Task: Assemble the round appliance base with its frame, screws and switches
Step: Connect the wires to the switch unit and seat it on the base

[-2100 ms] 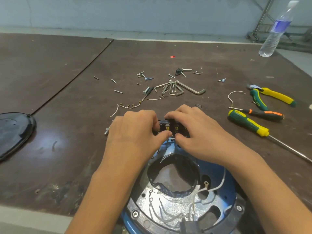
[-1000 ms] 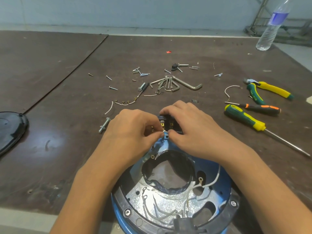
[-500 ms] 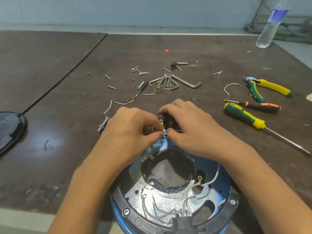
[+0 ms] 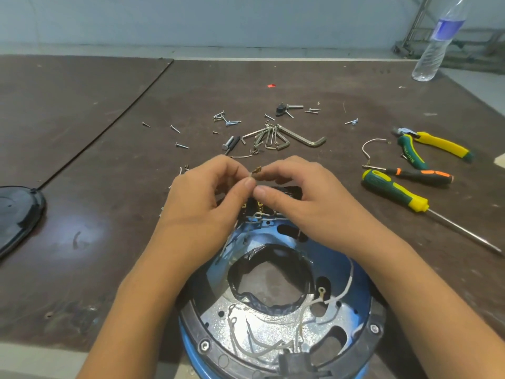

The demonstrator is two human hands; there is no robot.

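The round blue appliance base (image 4: 352, 272) lies open side up at the table's near edge, with a black rim (image 4: 378, 318), a shiny metal frame (image 4: 262, 326) and loose white wires (image 4: 341, 295) inside. A black switch block (image 4: 287, 194) with brass contacts sits at its far edge. My left hand (image 4: 207, 203) and my right hand (image 4: 297, 198) meet just above that block. Their fingertips pinch a small brass wire terminal (image 4: 256, 170) between them. The wire behind it is hidden by my fingers.
Loose screws (image 4: 226, 121), a bundle of hex keys (image 4: 284, 139) and a bolt (image 4: 228, 143) lie beyond my hands. Green-yellow screwdriver (image 4: 396, 192), a thin orange-black screwdriver (image 4: 420, 175) and pliers (image 4: 431, 146) lie right. A black cover (image 4: 16, 212) sits far left, a water bottle (image 4: 437, 42) far right.
Both hands have lifted from the switch block, uncovering it, and now pinch a small brass terminal above it.
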